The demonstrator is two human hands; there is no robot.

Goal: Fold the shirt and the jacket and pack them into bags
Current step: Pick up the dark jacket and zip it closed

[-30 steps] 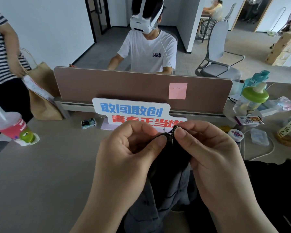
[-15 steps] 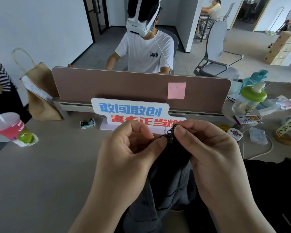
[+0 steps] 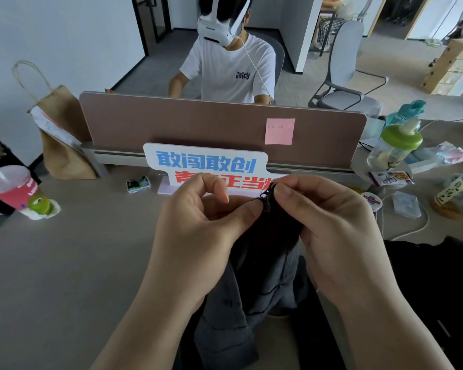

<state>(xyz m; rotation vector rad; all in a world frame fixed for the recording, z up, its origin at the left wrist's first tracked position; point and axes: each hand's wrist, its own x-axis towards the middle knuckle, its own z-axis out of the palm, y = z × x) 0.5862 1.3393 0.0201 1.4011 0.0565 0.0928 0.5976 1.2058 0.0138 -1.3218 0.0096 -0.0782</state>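
**Both hands pinch the top edge of the jacket**

Nearest to the camera, the dark grey quilted jacket (image 3: 251,303) hangs down between the two forearms, over the near edge of the table (image 3: 64,263). Its upper end is lifted up between the hands. The left hand (image 3: 198,231) pinches the dark cloth between thumb and forefinger, with the other fingers curled. The right hand (image 3: 332,231) pinches the same edge from the other side, at a small dark zipper part (image 3: 267,199). The fingertips of both hands almost meet there. To the right of the jacket lies another black cloth (image 3: 425,289); I cannot tell what it is.

Behind the hands stands a white sign (image 3: 206,164) with blue and red characters. At the left side of the table is a pink cup (image 3: 14,186) with a straw, and at the right a bottle with a green cap (image 3: 396,145). Further back is a brown divider (image 3: 198,124) with a pink sticky note (image 3: 280,131), and a paper bag (image 3: 62,134) is just beside its left end. Beyond the divider sits a person in a white T-shirt (image 3: 230,70) who wears a headset.
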